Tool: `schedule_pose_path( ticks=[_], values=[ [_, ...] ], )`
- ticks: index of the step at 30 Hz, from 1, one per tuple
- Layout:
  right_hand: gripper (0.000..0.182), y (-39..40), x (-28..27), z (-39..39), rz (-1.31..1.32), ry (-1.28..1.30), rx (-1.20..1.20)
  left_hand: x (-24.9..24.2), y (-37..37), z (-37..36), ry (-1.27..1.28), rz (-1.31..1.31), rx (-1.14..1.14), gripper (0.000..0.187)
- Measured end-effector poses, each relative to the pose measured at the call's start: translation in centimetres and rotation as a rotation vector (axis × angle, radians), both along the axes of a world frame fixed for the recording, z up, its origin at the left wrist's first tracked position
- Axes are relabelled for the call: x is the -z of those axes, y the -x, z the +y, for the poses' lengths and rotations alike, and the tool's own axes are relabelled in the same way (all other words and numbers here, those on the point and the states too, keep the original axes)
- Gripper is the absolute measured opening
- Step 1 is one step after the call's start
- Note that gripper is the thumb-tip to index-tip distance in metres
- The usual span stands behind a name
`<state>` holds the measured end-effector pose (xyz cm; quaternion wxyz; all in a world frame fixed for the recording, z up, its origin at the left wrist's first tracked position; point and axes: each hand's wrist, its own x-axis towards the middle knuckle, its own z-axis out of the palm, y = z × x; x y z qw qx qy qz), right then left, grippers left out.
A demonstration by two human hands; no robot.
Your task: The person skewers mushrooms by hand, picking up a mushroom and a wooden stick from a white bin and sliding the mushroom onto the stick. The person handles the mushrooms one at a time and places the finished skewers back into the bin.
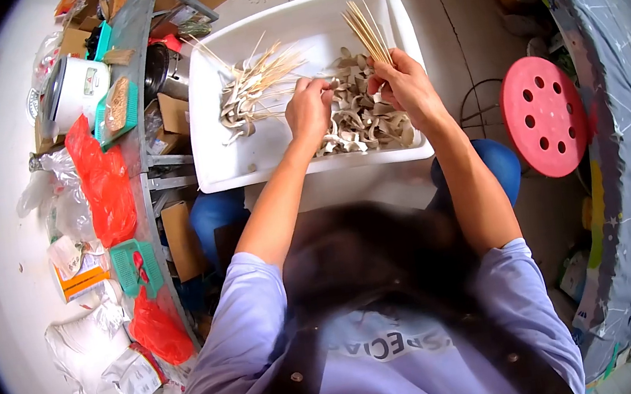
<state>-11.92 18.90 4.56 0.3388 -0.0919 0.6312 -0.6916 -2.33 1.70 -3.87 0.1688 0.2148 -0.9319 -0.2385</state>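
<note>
A white plastic tub (pixel 248 176) lies across my knees. On its right side is a heap of grey-white, curled mushroom-like pieces (pixel 370 123). Similar pieces threaded on thin wooden sticks form a pile (pixel 255 84) at the left. My right hand (pixel 406 83) holds a bundle of bare wooden sticks (pixel 368 35) that points up and away from me. Over the heap's left edge, my left hand (pixel 310 109) has its thumb and fingers pinched together; what lies between the fingertips is too small to make out.
A red round stool (pixel 544 116) with holes stands at the right, beside a grey patterned cloth (pixel 627 121). Along the left runs a metal-framed table (pixel 134 154) bearing red bags (pixel 106 186), a green basket (pixel 136 268) and a white appliance (pixel 79 91).
</note>
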Motion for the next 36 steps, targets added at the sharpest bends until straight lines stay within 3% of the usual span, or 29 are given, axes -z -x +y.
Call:
schedule_pose_path(
  ticks=[2,3,7,10,14,17,23,25,28,34,36],
  values=[
    [0.017,-0.4,-0.5,0.2,-0.014,-0.025,-0.048,0.0,-0.3,-0.7,-0.327,0.035,-0.083,0.011],
    [0.016,-0.6,-0.1,0.0,0.000,-0.033,-0.065,-1.8,-0.7,0.1,-0.709,0.080,-0.100,0.012],
    [0.012,-1.5,1.6,-0.5,0.064,-0.005,-0.136,-4.4,-2.6,1.0,-1.563,0.220,-0.054,0.026],
    [0.013,-2.2,1.1,-0.3,0.079,-0.039,-0.175,-6.8,-3.2,2.7,-1.751,0.316,-0.089,0.020],
    [0.015,-3.0,1.8,-0.6,0.107,-0.074,-0.255,-6.2,-3.5,2.7,-1.596,0.360,-0.049,0.016],
    [0.014,-3.3,2.0,-0.7,0.149,-0.070,-0.309,-5.7,-3.2,2.7,-1.510,0.380,-0.169,0.015],
    [0.014,-3.2,1.1,-0.6,-0.046,-0.003,-0.287,-5.7,-3.3,3.2,-1.405,0.433,-0.226,0.015],
    [0.016,-3.3,1.3,-0.6,0.057,-0.033,-0.291,-5.5,-3.4,3.2,-1.377,0.435,-0.209,0.016],
    [0.015,-3.2,2.1,-0.8,0.126,-0.038,-0.236,-5.6,-3.5,3.2,-1.416,0.444,-0.213,0.021],
    [0.013,-2.6,1.2,-0.4,0.086,-0.028,-0.147,-6.1,-4.0,1.5,-1.939,0.591,-0.205,0.026],
    [0.012,-2.8,0.6,-0.3,0.102,-0.054,-0.195,-6.2,-4.0,1.7,-1.851,0.658,-0.242,0.024]
  ],
)
